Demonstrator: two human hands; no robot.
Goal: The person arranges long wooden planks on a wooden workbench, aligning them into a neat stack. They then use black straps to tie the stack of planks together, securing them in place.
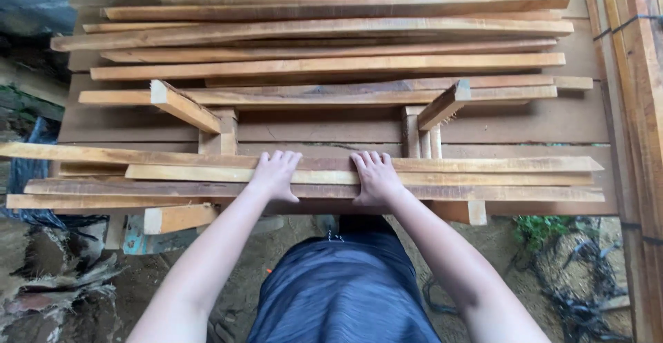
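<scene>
Both hands, left (275,174) and right (376,176), lie flat, holding nothing, on perhaps four stacked planks (483,177).

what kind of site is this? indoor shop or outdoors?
Likely an open-air carpentry or timber yard. Rough-sawn wooden slats lie stacked on a wooden trestle frame over bare dirt ground with weeds. The left hand and right hand rest palm-down on the nearest slats.

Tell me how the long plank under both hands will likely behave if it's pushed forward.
The plank looks stiff and flat, so it would probably slide, not roll. Both hands, left and right, sit near its middle, which should limit swinging. Its rough sawn face may drag on the planks beneath, and the long overhanging ends could tip if it shifts sideways.
</scene>
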